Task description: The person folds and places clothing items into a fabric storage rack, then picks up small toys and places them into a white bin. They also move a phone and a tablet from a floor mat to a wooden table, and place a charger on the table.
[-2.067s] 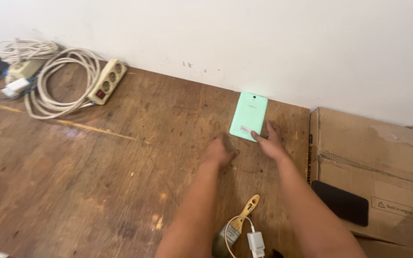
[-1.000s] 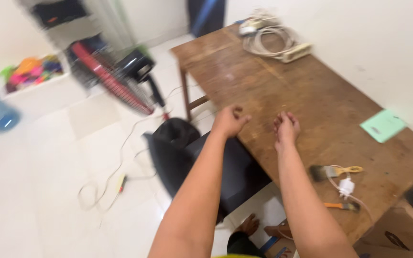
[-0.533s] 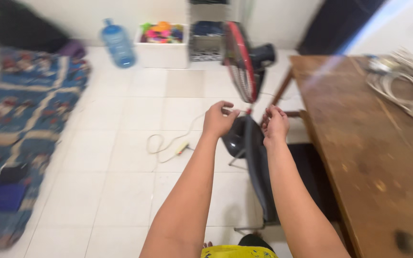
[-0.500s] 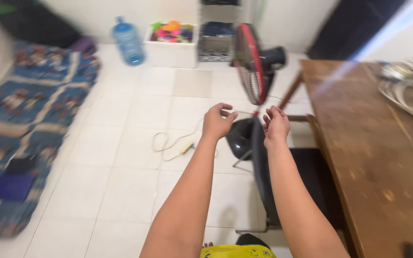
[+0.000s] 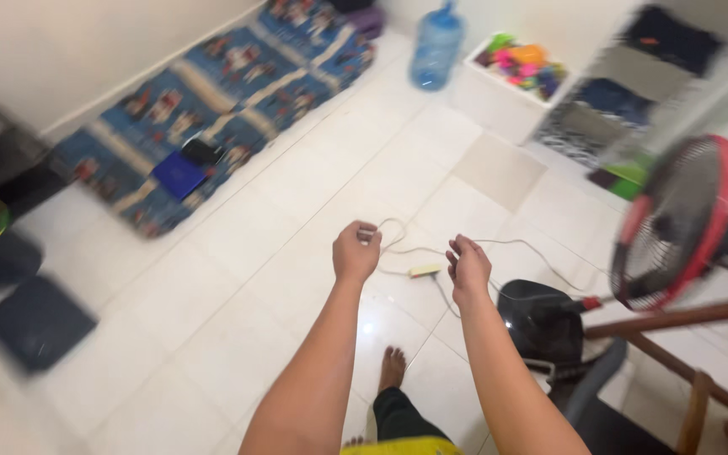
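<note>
Both my arms reach out over the white tiled floor [image 5: 238, 253] with nothing in either hand. My left hand [image 5: 355, 251] is curled into a loose fist. My right hand [image 5: 468, 268] hangs beside it with its fingers loosely bent and apart. On the floor below and beyond them lies a thin white cable [image 5: 499, 246] with a small yellow piece [image 5: 425, 270] on it. My bare foot [image 5: 392, 369] stands on the tiles under my arms.
A red-rimmed standing fan [image 5: 684, 223] with a black base [image 5: 541, 320] stands at the right, by a wooden frame [image 5: 676, 318]. A blue patterned mattress [image 5: 238, 93] lies along the far wall. Beyond stand a blue water bottle [image 5: 436, 46] and a white box of colourful toys [image 5: 516, 63].
The view has swung from the wooden table and its green card to the room's floor. My hands left the table and now hang in the air, empty.
</note>
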